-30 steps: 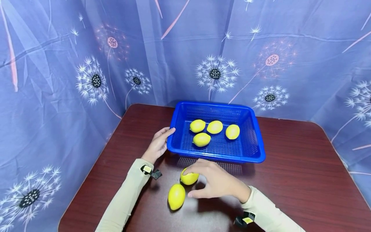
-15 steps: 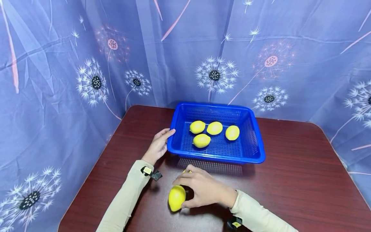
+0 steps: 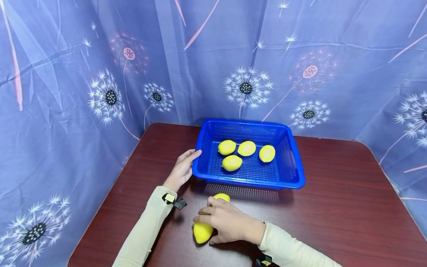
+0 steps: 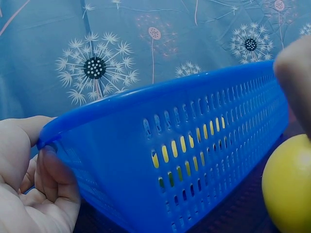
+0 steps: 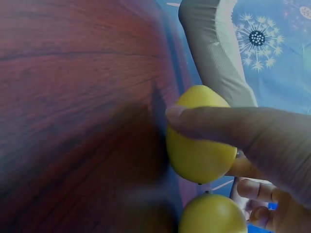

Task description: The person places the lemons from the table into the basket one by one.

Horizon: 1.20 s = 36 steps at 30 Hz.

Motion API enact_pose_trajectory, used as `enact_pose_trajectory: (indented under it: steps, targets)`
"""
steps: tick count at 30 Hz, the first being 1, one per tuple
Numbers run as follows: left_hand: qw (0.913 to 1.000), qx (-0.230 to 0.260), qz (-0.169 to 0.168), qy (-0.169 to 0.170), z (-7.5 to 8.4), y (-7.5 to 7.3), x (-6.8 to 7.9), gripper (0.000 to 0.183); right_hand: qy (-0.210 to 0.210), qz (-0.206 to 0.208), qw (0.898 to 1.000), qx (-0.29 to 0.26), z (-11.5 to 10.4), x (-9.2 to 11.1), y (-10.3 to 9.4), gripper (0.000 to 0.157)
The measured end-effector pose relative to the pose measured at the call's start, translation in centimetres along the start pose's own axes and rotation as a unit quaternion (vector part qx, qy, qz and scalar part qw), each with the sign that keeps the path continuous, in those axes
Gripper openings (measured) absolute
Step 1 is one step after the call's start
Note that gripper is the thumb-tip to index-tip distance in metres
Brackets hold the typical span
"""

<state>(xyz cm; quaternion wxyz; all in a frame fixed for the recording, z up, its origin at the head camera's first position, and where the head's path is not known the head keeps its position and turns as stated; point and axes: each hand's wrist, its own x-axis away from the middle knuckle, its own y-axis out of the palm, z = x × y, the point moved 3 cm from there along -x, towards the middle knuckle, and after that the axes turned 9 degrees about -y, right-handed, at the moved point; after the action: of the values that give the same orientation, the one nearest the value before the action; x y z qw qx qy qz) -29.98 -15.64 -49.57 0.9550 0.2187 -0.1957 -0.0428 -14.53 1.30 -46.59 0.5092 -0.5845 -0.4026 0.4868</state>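
My left hand [image 3: 181, 170] grips the left rim of a blue plastic basket [image 3: 248, 181], thumb over the edge and fingers beneath, as the left wrist view shows. Several yellow lemons [image 3: 232, 162] lie inside the basket. In front of it, my right hand [image 3: 230, 221] holds a lemon [image 3: 202, 234] on the table, its fingers over the top. The right wrist view shows the thumb [image 5: 214, 124] lying across that lemon. Just beyond is another lemon [image 3: 222, 197], partly covered by the right hand's fingers.
The dark red wooden table [image 3: 340, 193] has rounded far corners. A blue curtain [image 3: 207, 74] with dandelion prints hangs behind it and along the left side. Both wrists wear small black camera straps.
My right hand has moved left and toward me, from over the farther lemon to the nearer one, and its fingers have closed round it. My left hand stays on the basket rim.
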Motion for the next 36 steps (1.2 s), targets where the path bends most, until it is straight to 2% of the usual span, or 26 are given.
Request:
enact_pose_trajectory:
  steps: [9,25,32,36]
  targets:
    - [1.0000,-0.001,-0.002,0.001,0.0,0.0,0.0,0.007,0.002,0.027,0.999,-0.017,0.1,0.0,0.5,0.068]
    - [1.0000,-0.001,-0.003,0.004,0.0,0.0,-0.1,0.005,0.025,0.055,0.998,-0.030,0.8,1.1,-1.0,0.068]
    - [1.0000,0.000,-0.001,0.000,-0.2,-0.1,-0.1,0.007,0.037,0.098,0.993,-0.048,1.3,2.3,-3.2,0.069]
    - [1.0000,-0.002,-0.004,0.003,0.0,-0.1,0.0,0.007,0.053,0.103,0.991,-0.062,2.3,3.4,-4.8,0.067]
